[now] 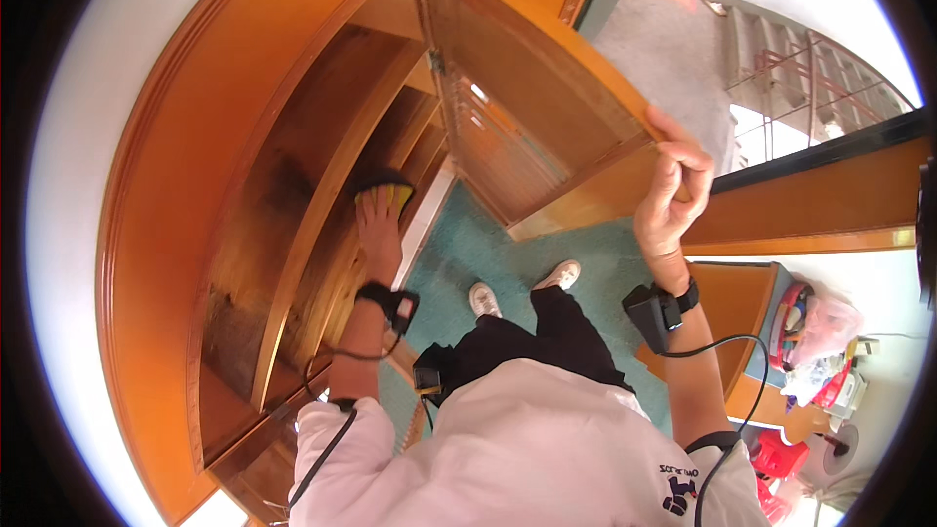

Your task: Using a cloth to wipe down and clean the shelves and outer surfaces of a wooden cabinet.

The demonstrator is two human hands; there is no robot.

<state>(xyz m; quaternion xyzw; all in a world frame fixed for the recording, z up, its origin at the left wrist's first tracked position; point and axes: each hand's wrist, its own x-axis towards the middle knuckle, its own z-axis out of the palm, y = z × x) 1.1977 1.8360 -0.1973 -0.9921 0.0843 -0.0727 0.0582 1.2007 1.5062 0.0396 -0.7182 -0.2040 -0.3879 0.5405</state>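
My left hand (379, 223) reaches into an open wooden cabinet, its fingers spread over a yellow and dark pad (388, 194), perhaps a cloth or sponge, on a lower shelf. The wooden shelf board (315, 219) above it runs along the cabinet, and dark stains mark the wooden surface (289, 183) beyond. My right hand (677, 179) grips the outer corner of the cabinet door (542, 80), which stands open, with its fingers curled round the edge. A black device is strapped to each wrist.
Green floor (454, 234) lies under my feet. At the right, a wooden cabinet (732, 293) bears a red container and plastic bags (827, 329). Red plastic stools (779, 454) stand farther down. Past a doorway at the upper right are concrete stairs (776, 51) with a metal railing. Cables hang from both arms.
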